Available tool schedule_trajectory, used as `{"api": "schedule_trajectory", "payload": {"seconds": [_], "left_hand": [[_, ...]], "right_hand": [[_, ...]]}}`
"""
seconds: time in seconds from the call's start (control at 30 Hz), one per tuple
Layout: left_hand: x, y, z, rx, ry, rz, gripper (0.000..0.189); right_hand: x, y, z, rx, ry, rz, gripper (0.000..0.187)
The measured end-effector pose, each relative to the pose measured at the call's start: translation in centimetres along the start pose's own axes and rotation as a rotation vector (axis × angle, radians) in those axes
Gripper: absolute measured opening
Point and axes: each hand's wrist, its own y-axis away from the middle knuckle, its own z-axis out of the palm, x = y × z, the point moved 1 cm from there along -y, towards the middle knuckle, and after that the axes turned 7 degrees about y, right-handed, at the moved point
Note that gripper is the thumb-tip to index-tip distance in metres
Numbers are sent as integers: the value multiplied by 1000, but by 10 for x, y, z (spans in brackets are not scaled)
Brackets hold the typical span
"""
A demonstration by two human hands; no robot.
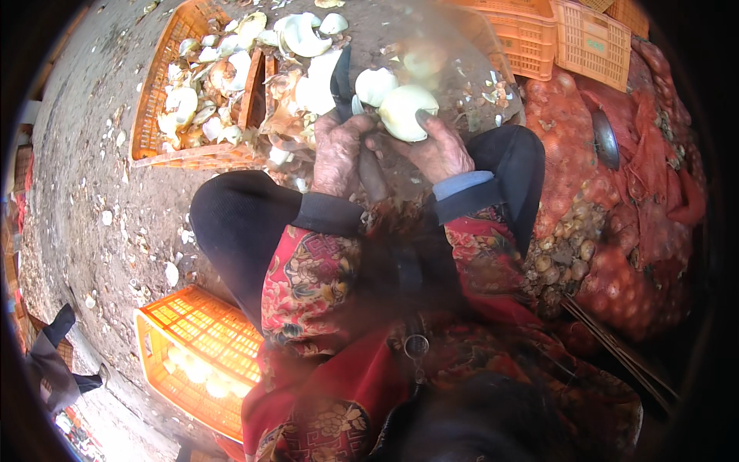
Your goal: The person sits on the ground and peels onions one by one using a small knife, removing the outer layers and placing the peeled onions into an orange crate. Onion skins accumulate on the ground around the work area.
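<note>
My right hand holds a large peeled white onion, its thumb on the onion's near right side. Close on the left, my left hand is closed around a narrow dark tool, apparently a knife, pointing away from me; a small pale, shiny piece shows by the thumb. Another peeled onion lies just beyond the held one. Farther left stands an orange plastic crate with onion skins and pale onion pieces. More pale onion pieces lie beyond my left hand.
An orange crate with pale onions lies at lower left. Red mesh sacks of onions fill the right side, with a metal bowl on them. Stacked orange crates stand behind. Skin scraps litter the ground. My bent knees flank my hands.
</note>
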Motion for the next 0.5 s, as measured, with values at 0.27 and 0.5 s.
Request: {"api": "schedule_trajectory", "payload": {"seconds": [0.27, 0.5], "left_hand": [[-6, -12, -42, 121, -1493, 545, 22], [-26, 3, -23, -2, -1443, 332, 17]], "right_hand": [[0, -18, -24, 146, 775, -482, 52], [-9, -4, -19, 327, 1779, -504, 53]]}}
